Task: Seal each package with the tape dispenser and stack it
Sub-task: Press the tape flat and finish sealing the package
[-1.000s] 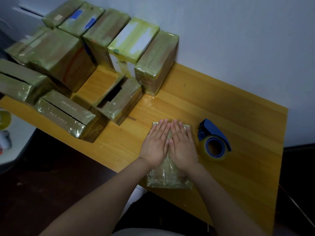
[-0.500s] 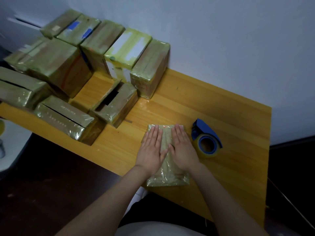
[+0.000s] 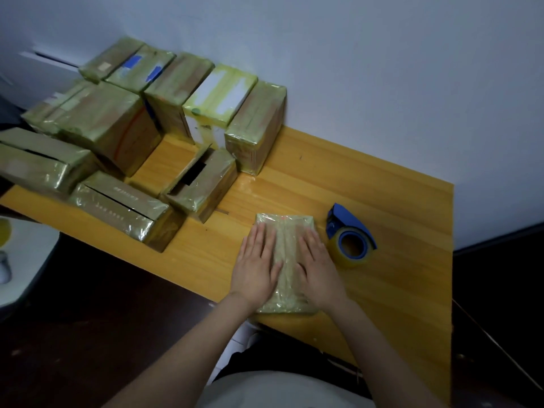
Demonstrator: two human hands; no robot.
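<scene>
Pressing with straight fingers, gripping nothing, left hand (image 3: 255, 267) and right hand (image 3: 320, 269) flatten the package (image 3: 287, 248) at the near edge of the table (image 3: 391, 295), where a shove could drop it.

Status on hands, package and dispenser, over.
Left hand, right hand pressing flat on wrapped package. Tape dispenser lying right of it. Open-flapped box beyond, apart.

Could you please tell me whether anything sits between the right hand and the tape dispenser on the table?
Nothing visible does. The right hand rests flat on the package, and the tape dispenser stands just to its right, with only bare table between them.
</scene>
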